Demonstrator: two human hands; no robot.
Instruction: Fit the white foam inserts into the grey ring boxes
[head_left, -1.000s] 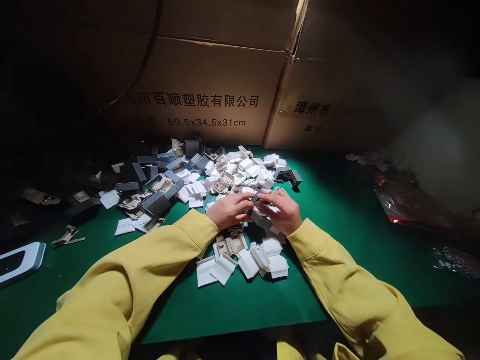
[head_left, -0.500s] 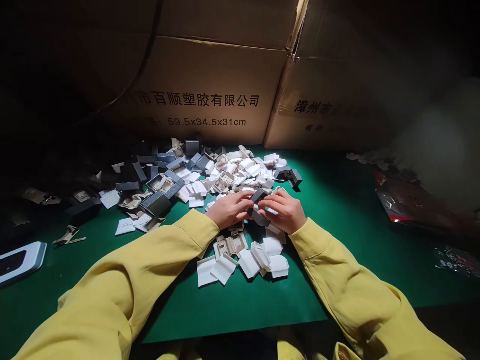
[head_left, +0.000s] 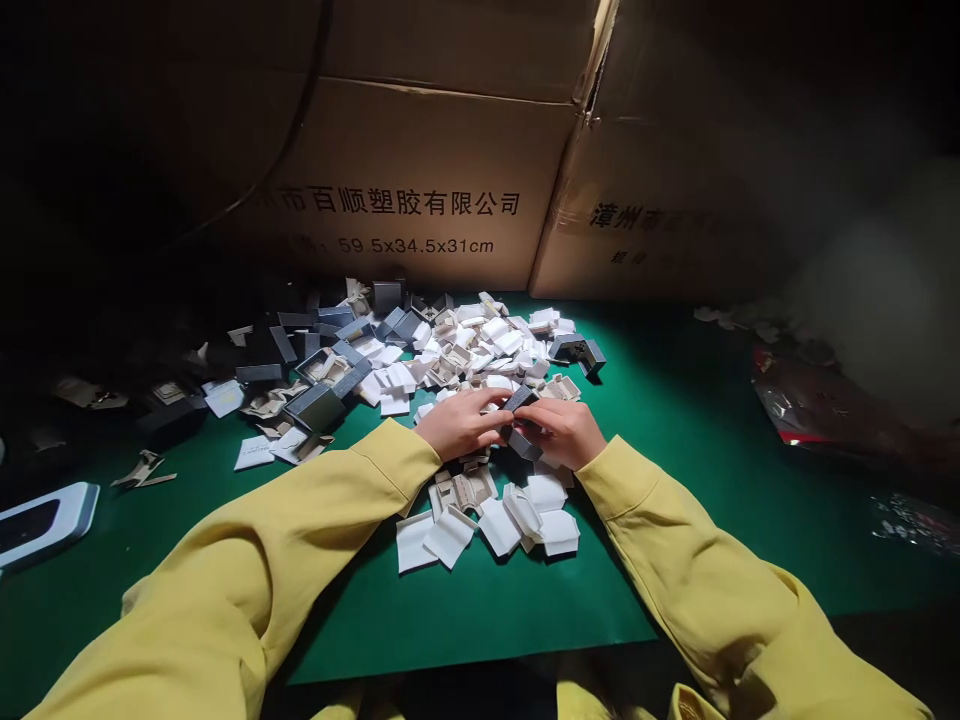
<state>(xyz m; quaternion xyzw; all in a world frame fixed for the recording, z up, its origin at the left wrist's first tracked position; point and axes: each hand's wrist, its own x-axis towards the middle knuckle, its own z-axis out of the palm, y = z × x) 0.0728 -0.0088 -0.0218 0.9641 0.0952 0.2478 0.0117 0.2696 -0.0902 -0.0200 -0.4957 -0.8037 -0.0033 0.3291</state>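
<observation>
Between my two hands is a small dark grey box (head_left: 523, 397), its lower part showing below my fingers. My left hand (head_left: 459, 424) grips it from the left, fingers closed against its side. From the right, my right hand (head_left: 564, 432) holds the same box with bent fingers. Folded white card inserts (head_left: 499, 527) lie on the green table just below my hands. A heap of white card inserts (head_left: 480, 340) spreads behind them. How the box's parts fit together inside my grip is partly hidden by my fingers.
More dark grey boxes (head_left: 313, 408) lie among card pieces on the left. An open dark box (head_left: 577, 352) sits right of the heap. Large cardboard cartons (head_left: 420, 150) stand behind. A white-edged device (head_left: 75, 510) is at far left, a red plastic-wrapped packet (head_left: 817, 400) at right.
The dark box has turned a little between my hands, showing more of its top face. My right hand's fingers have drawn closer together on it. The view has shifted slightly.
</observation>
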